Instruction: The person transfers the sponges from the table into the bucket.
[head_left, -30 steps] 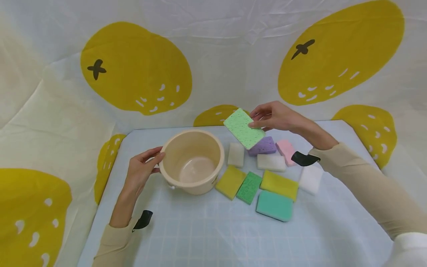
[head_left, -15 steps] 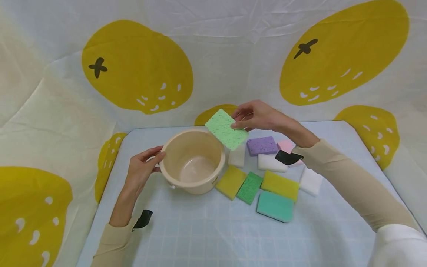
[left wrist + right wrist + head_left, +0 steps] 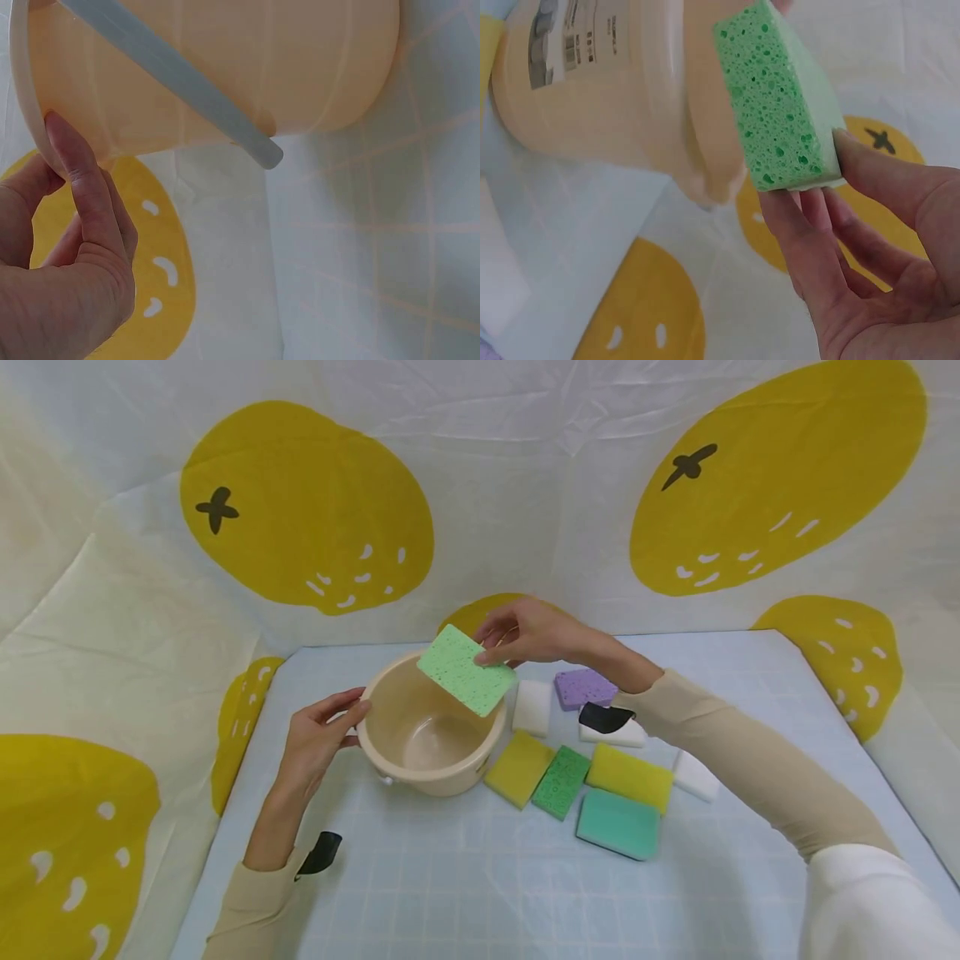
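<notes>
A beige bucket (image 3: pixel 442 781) stands at the left of the table, its inside bare where it shows. My left hand (image 3: pixel 318 735) pinches its left rim, thumb on one side and fingers on the other; in the left wrist view the bucket's grey handle (image 3: pixel 172 79) slants across its wall. My right hand (image 3: pixel 536 631) pinches a light green sponge (image 3: pixel 465 670) by one end, tilted over the bucket's right rear rim. In the right wrist view the thumb lies on one face of the sponge (image 3: pixel 772 105) and fingers on the other, with the bucket just beyond.
Several sponges lie right of the bucket: yellow (image 3: pixel 520 768), dark green (image 3: pixel 562 782), another yellow (image 3: pixel 630 777), teal (image 3: pixel 618 823), purple (image 3: pixel 583 688) and white (image 3: pixel 532 707). My right forearm (image 3: pixel 750 760) passes over some. A fruit-printed cloth (image 3: pixel 525 510) hangs behind the table.
My right hand has carried the light green sponge leftward, from above the purple sponge to over the bucket. My left hand stays at the bucket's rim.
</notes>
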### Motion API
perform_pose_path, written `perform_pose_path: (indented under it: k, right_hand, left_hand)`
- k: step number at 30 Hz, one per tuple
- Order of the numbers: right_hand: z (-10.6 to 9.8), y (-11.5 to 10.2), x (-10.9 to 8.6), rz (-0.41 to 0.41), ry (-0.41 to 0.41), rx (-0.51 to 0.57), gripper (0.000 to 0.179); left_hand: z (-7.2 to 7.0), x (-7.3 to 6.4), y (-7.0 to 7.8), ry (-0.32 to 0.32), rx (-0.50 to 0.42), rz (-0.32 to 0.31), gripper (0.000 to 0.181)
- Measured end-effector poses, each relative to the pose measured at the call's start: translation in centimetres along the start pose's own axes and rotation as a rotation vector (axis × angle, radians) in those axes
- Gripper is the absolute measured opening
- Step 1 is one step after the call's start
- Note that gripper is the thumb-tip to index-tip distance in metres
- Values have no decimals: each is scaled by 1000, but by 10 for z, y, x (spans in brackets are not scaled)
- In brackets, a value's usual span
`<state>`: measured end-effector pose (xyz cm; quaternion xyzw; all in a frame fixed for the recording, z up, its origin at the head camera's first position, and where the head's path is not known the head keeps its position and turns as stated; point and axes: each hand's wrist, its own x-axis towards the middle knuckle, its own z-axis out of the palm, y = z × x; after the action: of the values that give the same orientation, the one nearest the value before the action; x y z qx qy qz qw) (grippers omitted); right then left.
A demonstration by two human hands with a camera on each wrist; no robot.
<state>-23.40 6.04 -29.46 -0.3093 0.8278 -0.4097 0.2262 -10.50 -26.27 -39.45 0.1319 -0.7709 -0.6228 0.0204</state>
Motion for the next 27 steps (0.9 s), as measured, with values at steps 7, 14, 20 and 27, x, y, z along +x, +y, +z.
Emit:
perform_pose_path:
  k: [7, 14, 20, 27]
  right_hand:
    - [21, -2, 17, -21, -63, -31, 34]
    - [38, 2, 30, -79, -113, -55, 29]
    - [52, 6, 38, -165, -154, -137, 25]
    - [69, 6, 46, -170, -168, -235, 26]
  left_hand:
    - [0, 0, 0, 1, 2, 1, 55]
    - [1, 0, 0, 9, 10, -5, 55]
    - [1, 1, 1, 11, 8, -8, 55]
    - [0, 0, 1, 2, -4, -10, 57]
